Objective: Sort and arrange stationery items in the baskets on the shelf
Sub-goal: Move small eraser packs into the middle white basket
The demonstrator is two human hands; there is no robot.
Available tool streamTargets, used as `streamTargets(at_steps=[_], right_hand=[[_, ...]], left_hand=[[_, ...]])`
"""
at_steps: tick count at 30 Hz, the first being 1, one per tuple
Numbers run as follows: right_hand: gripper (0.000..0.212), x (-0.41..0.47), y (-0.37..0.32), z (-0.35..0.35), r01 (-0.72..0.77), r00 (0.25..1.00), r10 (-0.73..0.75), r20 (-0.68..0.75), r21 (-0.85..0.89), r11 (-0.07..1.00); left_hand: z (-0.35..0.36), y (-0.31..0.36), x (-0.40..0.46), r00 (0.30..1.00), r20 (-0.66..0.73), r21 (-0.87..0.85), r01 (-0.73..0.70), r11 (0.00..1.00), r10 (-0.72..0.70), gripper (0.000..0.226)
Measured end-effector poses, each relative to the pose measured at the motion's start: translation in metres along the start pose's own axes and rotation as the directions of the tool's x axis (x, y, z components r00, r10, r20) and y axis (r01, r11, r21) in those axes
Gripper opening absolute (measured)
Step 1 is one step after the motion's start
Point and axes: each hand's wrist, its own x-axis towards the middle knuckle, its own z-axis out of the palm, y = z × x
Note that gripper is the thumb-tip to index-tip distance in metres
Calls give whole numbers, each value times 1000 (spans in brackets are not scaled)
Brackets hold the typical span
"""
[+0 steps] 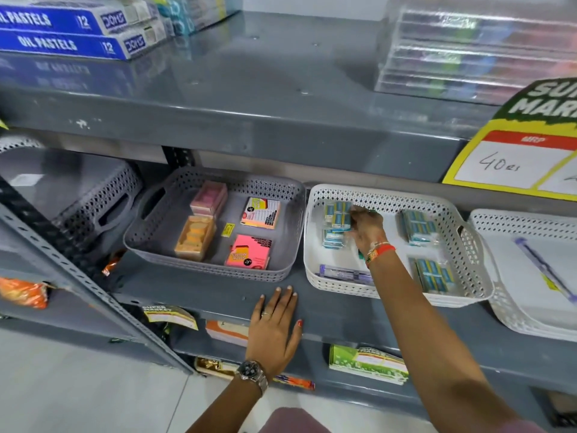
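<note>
On the middle shelf a white basket (315,245) holds blue eraser packs. My right hand (367,228) reaches into it and grips the blue eraser pack (335,215) at its back left, above another pack. Two more packs (418,226) (435,275) lie on its right side, and a pen pack (343,271) lies at its front left. The grey basket (215,270) to the left holds pink (209,196) and orange (195,237) boxes and two sticky-note pads (260,212) (248,251). My left hand (276,326) rests flat and open on the shelf edge.
An empty grey basket (93,198) stands at far left. Another white basket (512,307) with a pen (544,270) sits at far right. Oil pastel boxes (62,32) and a clear drawer unit (474,51) are on the upper shelf. A yellow price tag (512,157) hangs from it.
</note>
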Motion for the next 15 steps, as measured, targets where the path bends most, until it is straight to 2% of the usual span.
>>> streamTargets(at_steps=[2, 7, 11, 15], right_hand=[[20, 6, 3, 1, 58, 996, -61, -62, -54, 997], [16, 11, 13, 3, 102, 959, -180, -217, -330, 939], [21, 8, 11, 3, 126, 934, -271, -234, -494, 860], [22, 2, 3, 5, 159, 915, -336, -221, -569, 807]], left_hand=[[0, 0, 0, 1000, -6, -2, 0, 1000, 0, 50], [-1, 2, -1, 1000, 3, -7, 6, 1000, -6, 50], [-3, 3, -1, 1000, 19, 16, 22, 1000, -22, 50], [-4, 5, -1, 998, 33, 10, 45, 999, -45, 50]])
